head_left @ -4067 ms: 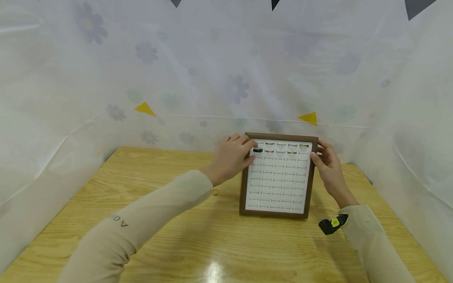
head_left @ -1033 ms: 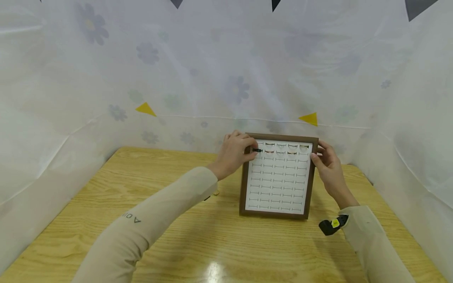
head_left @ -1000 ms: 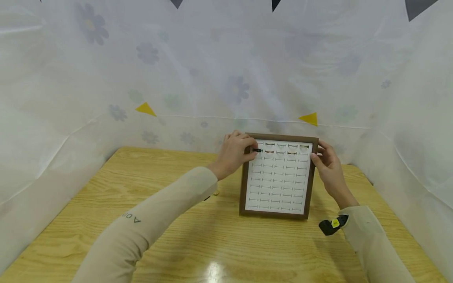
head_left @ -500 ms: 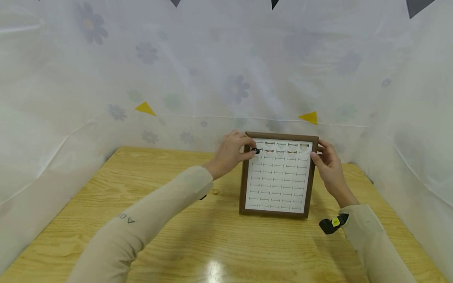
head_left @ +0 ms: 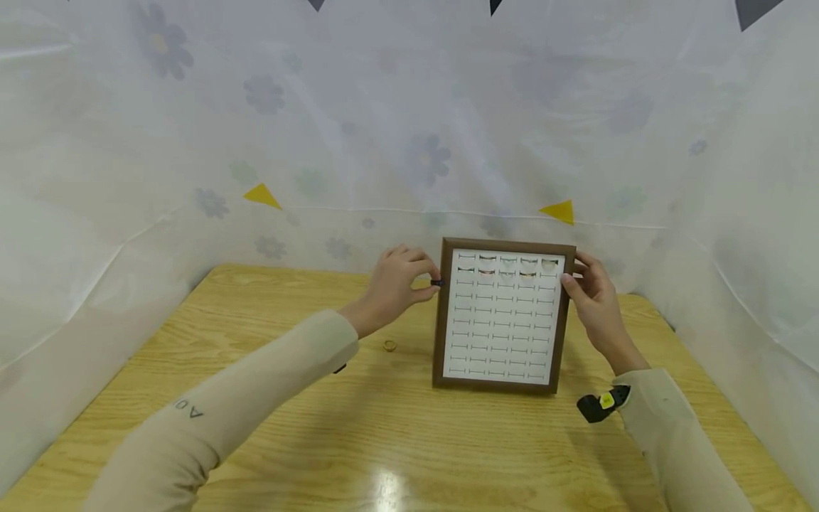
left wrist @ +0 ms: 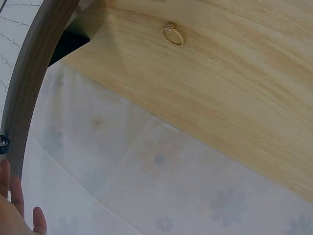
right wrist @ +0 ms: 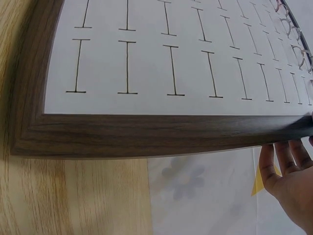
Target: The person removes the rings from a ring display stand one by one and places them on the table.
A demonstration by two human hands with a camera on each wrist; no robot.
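Note:
A brown-framed ring display board (head_left: 439, 334) stands upright on the wooden table, with white slotted rows. A few rings (head_left: 508, 267) sit in its top two rows. My left hand (head_left: 399, 284) is just left of the frame's upper edge and pinches a small black ring (head_left: 437, 283) between thumb and fingertips. In the left wrist view the black ring (left wrist: 4, 144) shows beside the frame's edge (left wrist: 34, 68). My right hand (head_left: 591, 291) grips the frame's upper right edge, thumb in front. The right wrist view shows the frame (right wrist: 146, 134) up close with my right hand (right wrist: 288, 171) behind it.
A gold ring (head_left: 389, 346) lies on the table (head_left: 320, 441) left of the frame; the left wrist view shows the same gold ring (left wrist: 173, 35). A flowered plastic sheet (head_left: 320, 142) walls in the table at the back and sides. A black and yellow wrist camera (head_left: 601, 405) sits on my right sleeve.
My left hand has drawn the black ring out of the board's upper left slot and moved it left, off the frame. The right hand and the frame have stayed in place.

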